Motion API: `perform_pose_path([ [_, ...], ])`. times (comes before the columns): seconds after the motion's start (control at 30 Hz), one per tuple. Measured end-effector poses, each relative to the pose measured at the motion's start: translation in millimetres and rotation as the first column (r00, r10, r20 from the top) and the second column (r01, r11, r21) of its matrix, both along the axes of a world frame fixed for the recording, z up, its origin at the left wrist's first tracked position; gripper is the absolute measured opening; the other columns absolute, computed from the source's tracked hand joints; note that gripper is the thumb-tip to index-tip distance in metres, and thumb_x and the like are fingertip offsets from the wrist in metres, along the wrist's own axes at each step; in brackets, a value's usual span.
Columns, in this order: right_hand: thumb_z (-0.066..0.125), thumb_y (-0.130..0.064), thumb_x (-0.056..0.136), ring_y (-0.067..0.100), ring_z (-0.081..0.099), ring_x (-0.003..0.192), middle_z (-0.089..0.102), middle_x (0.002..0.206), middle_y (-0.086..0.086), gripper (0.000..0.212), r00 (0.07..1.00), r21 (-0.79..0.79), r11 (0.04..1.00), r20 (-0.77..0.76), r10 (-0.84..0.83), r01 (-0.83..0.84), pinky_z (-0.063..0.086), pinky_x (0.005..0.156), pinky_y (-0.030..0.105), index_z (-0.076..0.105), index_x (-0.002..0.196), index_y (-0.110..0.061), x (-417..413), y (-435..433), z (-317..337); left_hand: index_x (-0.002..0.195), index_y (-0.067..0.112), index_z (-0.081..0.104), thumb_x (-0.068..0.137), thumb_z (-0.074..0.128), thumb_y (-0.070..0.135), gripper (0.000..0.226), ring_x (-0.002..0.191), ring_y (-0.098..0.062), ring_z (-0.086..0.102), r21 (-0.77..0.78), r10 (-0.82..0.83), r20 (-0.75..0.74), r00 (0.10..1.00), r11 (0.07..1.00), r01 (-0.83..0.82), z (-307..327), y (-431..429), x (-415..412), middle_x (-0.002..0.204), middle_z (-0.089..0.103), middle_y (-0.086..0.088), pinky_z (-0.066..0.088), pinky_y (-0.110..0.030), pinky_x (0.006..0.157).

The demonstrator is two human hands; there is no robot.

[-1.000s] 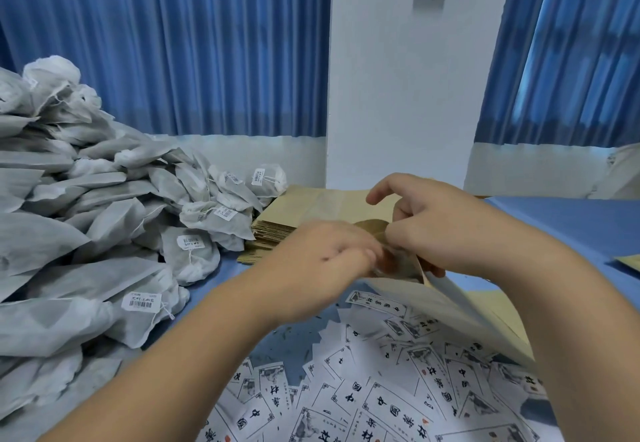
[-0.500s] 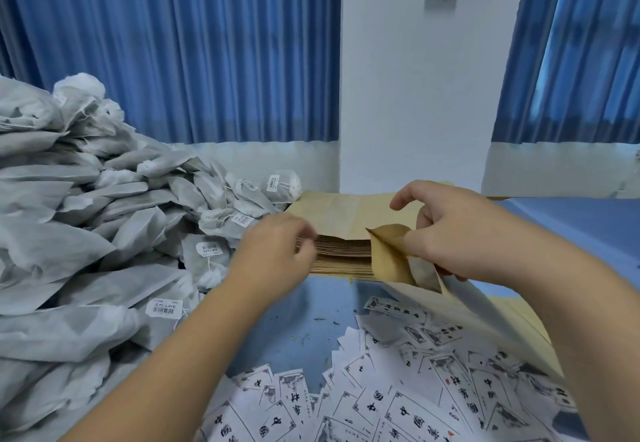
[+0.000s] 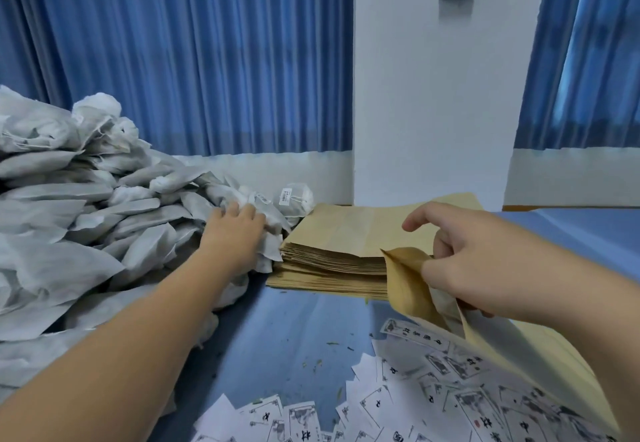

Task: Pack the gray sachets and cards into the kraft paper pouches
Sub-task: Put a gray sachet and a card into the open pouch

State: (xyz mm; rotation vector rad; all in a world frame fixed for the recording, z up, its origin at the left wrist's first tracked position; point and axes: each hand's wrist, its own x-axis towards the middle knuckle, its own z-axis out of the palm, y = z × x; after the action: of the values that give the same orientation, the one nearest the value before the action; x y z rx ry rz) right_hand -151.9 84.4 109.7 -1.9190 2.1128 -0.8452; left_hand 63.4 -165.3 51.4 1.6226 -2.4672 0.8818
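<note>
Left hand (image 3: 235,232) lies flat, fingers on sachets (image 3: 104,227) beside pouch stack (image 3: 339,234); right hand (image 3: 464,261) pinches one pouch (image 3: 407,282), mouth agape, above cards (image 3: 433,389) on counter (image 3: 294,331).

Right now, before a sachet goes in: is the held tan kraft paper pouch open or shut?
Open: the right hand holds the kraft paper pouch, its front lip curled away.

the desk (image 3: 294,331) has a blue top. a big loose heap of gray sachets (image 3: 86,234) covers its left side from near to far. a flat stack of kraft pouches (image 3: 346,234) lies at the far middle, just beside the heap. white printed cards (image 3: 398,407) lie scattered and overlapping at the near right. small dark specks (image 3: 317,363) dot the bare blue between them.
</note>
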Motion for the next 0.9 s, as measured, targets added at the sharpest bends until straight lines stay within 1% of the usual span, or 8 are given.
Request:
perform_pose_path([
  [0.1, 0.053, -0.017, 0.079, 0.0, 0.053, 0.045, 0.061, 0.064, -0.004, 0.041, 1.0, 0.019, 1.0, 0.019, 0.006, -0.007, 0.04, 0.045, 0.022, 0.047, 0.111, -0.042, -0.1, -2.1, -3.6, 0.133, 0.026, 0.038, 0.084, 0.054, 0.038, 0.053, 0.121, -0.025, 0.046, -0.096, -0.058, 0.043, 0.997, 0.993, 0.062, 8.5, -6.6, -13.7, 0.133, 0.044, 0.0, 0.034, -0.043, 0.098],
  [0.27, 0.052, -0.022, 0.077, -0.001, 0.055, 0.054, 0.06, 0.07, -0.009, 0.044, 0.999, 0.037, 0.999, -0.051, -0.013, 0.015, 0.041, 0.052, 0.022, 0.045, 0.112, -0.047, -1.3, -7.5, -9.1, 0.139, 0.023, 0.036, 0.089, 0.051, 0.037, 0.055, 0.121, -0.028, 0.049, 0.062, 0.032, 0.123, 0.992, 0.997, -0.04, 9.6, -18.4, -24.4, 0.141, 0.038, -0.007, 0.041, -0.043, 0.088],
  [0.4, 0.052, -0.022, 0.077, 0.001, 0.057, 0.057, 0.061, 0.07, -0.008, 0.044, 0.998, 0.052, 0.999, -0.069, -0.01, 0.014, 0.045, 0.056, 0.024, 0.045, 0.112, -0.047, -1.1, -7.9, -10.3, 0.131, 0.02, 0.046, 0.087, 0.057, 0.038, 0.049, 0.114, -0.025, 0.052, 0.037, 0.077, 0.15, 0.986, 0.996, -0.084, 2.5, -19.4, -23.6, 0.127, 0.047, -0.003, 0.035, -0.036, 0.074],
  [0.6, 0.052, -0.021, 0.077, 0.0, 0.055, 0.05, 0.06, 0.072, -0.007, 0.043, 0.999, 0.046, 0.999, -0.053, -0.008, 0.01, 0.04, 0.049, 0.022, 0.046, 0.113, -0.045, -4.7, -8.1, -8.5, 0.12, 0.02, 0.054, 0.089, 0.051, 0.031, 0.033, 0.113, -0.022, 0.048, -0.135, 0.018, 0.098, 0.995, 0.991, -0.004, -0.4, -16.2, -13.7, 0.12, 0.053, -0.001, 0.038, -0.034, 0.085],
  [0.73, 0.054, -0.02, 0.078, 0.002, 0.055, 0.05, 0.062, 0.074, -0.005, 0.044, 0.998, 0.045, 0.999, -0.064, -0.015, 0.018, 0.04, 0.049, 0.022, 0.047, 0.116, -0.041, -5.0, -5.5, -3.6, 0.108, 0.013, 0.06, 0.087, 0.047, 0.044, 0.039, 0.107, -0.026, 0.049, -0.163, -0.047, -0.165, 0.985, 0.986, 0.02, 9.7, 3.9, -4.3, 0.112, 0.057, -0.005, 0.04, -0.036, 0.079],
  [0.8, 0.054, -0.02, 0.079, 0.0, 0.054, 0.046, 0.062, 0.075, -0.005, 0.043, 0.997, 0.053, 0.998, -0.071, -0.015, 0.019, 0.04, 0.048, 0.022, 0.047, 0.117, -0.039, -5.7, -4.1, -1.1, 0.094, 0.008, 0.061, 0.083, 0.051, 0.045, 0.04, 0.099, -0.03, 0.052, -0.121, -0.095, -0.412, 0.906, 0.991, 0.049, 14.2, 23.2, -6.3, 0.097, 0.055, -0.007, 0.041, -0.038, 0.075],
  [0.83, 0.053, -0.019, 0.08, 0.001, 0.055, 0.045, 0.063, 0.075, -0.004, 0.043, 0.998, 0.063, 0.998, -0.059, -0.013, 0.017, 0.042, 0.047, 0.024, 0.047, 0.118, -0.038, -6.0, -3.2, -0.1, 0.086, 0.005, 0.058, 0.082, 0.054, 0.042, 0.038, 0.094, -0.032, 0.054, -0.075, -0.127, -0.585, 0.801, 0.992, 0.102, 16.7, 36.7, -9.2, 0.089, 0.053, -0.007, 0.041, -0.038, 0.071],
  [0.9, 0.053, -0.018, 0.079, 0.009, 0.059, 0.048, 0.064, 0.074, -0.003, 0.043, 1.0, 0.082, 0.997, -0.023, -0.011, 0.013, 0.049, 0.048, 0.028, 0.047, 0.117, -0.037, -7.0, -0.5, 1.6, 0.082, 0.003, 0.058, 0.08, 0.059, 0.036, 0.033, 0.083, -0.03, 0.058, 0.027, -0.117, -0.865, 0.488, 0.96, 0.279, 22.4, 65.4, -16.8, 0.081, 0.058, -0.009, 0.042, -0.037, 0.065],
])
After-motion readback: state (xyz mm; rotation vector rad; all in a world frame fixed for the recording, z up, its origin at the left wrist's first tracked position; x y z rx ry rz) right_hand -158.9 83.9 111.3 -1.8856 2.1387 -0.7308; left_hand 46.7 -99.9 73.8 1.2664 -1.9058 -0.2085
